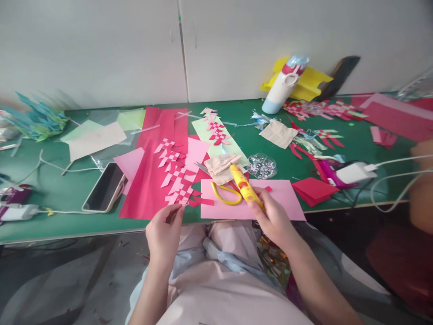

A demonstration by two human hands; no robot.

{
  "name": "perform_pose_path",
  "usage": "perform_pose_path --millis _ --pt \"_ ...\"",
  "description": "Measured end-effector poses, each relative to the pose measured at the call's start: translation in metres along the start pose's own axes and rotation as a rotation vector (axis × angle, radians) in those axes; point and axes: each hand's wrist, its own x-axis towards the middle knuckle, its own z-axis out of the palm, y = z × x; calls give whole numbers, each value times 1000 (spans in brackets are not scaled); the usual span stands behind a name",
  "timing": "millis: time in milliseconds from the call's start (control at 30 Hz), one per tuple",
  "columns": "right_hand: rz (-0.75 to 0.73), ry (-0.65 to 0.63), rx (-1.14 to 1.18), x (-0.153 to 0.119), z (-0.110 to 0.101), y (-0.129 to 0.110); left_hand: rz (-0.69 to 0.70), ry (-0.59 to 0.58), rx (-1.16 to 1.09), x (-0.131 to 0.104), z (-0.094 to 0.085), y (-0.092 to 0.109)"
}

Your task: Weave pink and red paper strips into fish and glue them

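My left hand is closed in a pinch at the table's front edge, by the lower end of a row of woven pink-and-red paper fish. A tiny pale thing shows at its fingertips, too small to name. My right hand is wrapped round a yellow glue gun with an orange button, its front end beside a folded beige cloth. Yellow-handled scissors lie partly under the cloth, over a pink paper sheet. Close by sits a clear flower-shaped box of small black-and-white pieces.
A phone lies at left on the green table, near white cables. Behind stand a white bottle and a yellow paper piece. At right are a white plug and red folded paper. Someone's blurred arm is at the right edge.
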Motion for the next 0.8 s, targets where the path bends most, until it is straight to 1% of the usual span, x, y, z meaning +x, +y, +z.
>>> perform_pose_path --millis 100,167,300,367,433,567,667,800 --pt "-101 150 -269 8 -11 11 -7 -14 -41 -1 -1 -1" --pt "-158 229 -436 13 -14 20 -17 -28 -65 -1 -2 -1" --pt "-192 298 -709 18 -14 36 -21 -71 -103 -2 -2 2" --pt "-169 326 -786 19 -12 40 -21 -90 -118 -3 -2 3" --pt "-107 355 -851 20 -9 43 -26 -103 -145 -4 -1 4" --pt "25 354 -949 23 -4 49 -49 -125 -231 -3 2 5" --pt "80 362 -989 28 1 54 -84 -155 -322 -1 4 5" --pt "115 362 -982 32 5 56 -139 -198 -459 0 4 5"
